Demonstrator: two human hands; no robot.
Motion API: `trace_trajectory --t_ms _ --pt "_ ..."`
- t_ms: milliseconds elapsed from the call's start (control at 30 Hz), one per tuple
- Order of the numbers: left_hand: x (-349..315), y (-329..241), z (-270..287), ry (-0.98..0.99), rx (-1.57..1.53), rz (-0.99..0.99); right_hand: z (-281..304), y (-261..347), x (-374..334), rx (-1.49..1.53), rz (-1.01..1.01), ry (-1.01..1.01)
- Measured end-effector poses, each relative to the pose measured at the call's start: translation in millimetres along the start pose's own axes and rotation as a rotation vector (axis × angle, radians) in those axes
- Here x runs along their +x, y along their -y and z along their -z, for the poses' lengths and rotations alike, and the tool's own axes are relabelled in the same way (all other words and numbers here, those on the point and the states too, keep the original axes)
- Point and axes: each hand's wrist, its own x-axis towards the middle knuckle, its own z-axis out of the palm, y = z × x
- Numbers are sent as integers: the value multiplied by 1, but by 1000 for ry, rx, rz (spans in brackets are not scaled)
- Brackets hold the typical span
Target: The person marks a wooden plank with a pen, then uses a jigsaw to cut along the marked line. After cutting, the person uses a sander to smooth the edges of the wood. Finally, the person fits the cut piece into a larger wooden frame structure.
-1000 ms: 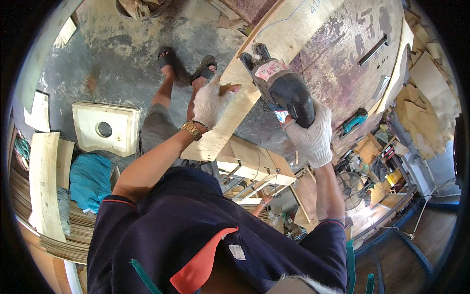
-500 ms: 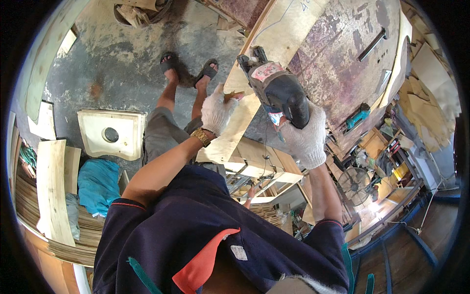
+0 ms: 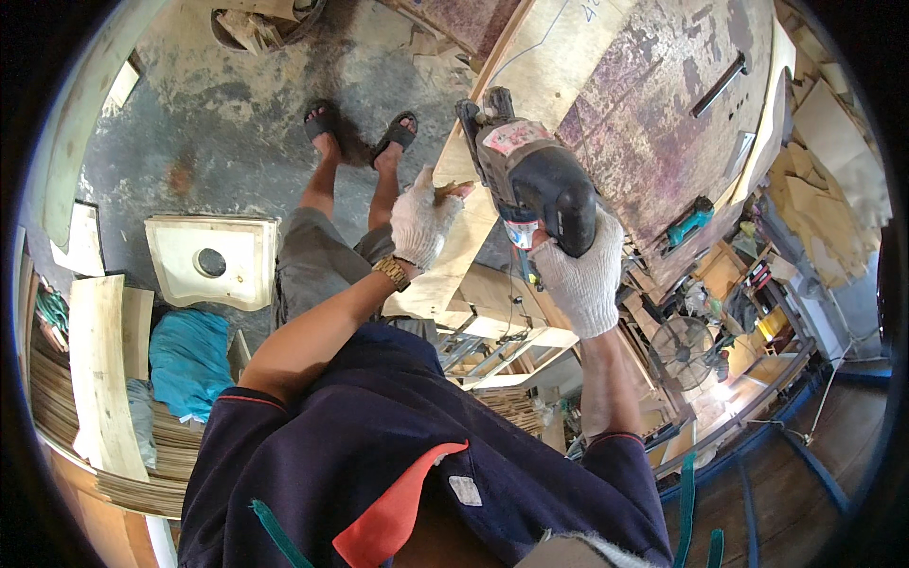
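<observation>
In my gloved right hand (image 3: 579, 279) is a dark jigsaw (image 3: 544, 175), gripped around its rounded rear body. The jigsaw rests on a long pale plywood board (image 3: 554, 66) that carries a drawn curved line. The blade is hidden beneath the tool. At the board's left edge, my gloved left hand (image 3: 421, 222) holds the wood. Bare fingertips stick out of this glove and point toward the jigsaw, and the thumb stands apart from them.
A worn, paint-stained tabletop (image 3: 663, 104) carries a dark metal bar (image 3: 720, 85) and a teal power tool (image 3: 691, 222). A standing fan (image 3: 684, 352) is at right. On the left are a pale panel with a round hole (image 3: 175, 265), a blue cloth bundle (image 3: 189, 355) and stacked sheets (image 3: 156, 464).
My right hand and the jigsaw's rear have shifted slightly left and toward me. My left hand stays at the board's edge. Another person's arm below the board has gone out of sight.
</observation>
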Motion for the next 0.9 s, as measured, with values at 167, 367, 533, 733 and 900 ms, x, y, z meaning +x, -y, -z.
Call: trace_trajectory --t_ms 167,367,533,733,900 --pt "-4 -16 7 22 40 69 -4 7 -3 29 -41 -22" --pt "-8 -12 2 -7 -4 26 -14 6 -10 24 -112 -105" --pt "-12 -18 7 -8 -24 -38 -23 8 -11 108 -85 -184" --pt "-15 -24 9 -35 -74 -62 -28 11 -15 97 -164 -212" --pt "-20 -14 0 -42 -63 -25 -31 16 -20 118 -153 -244"
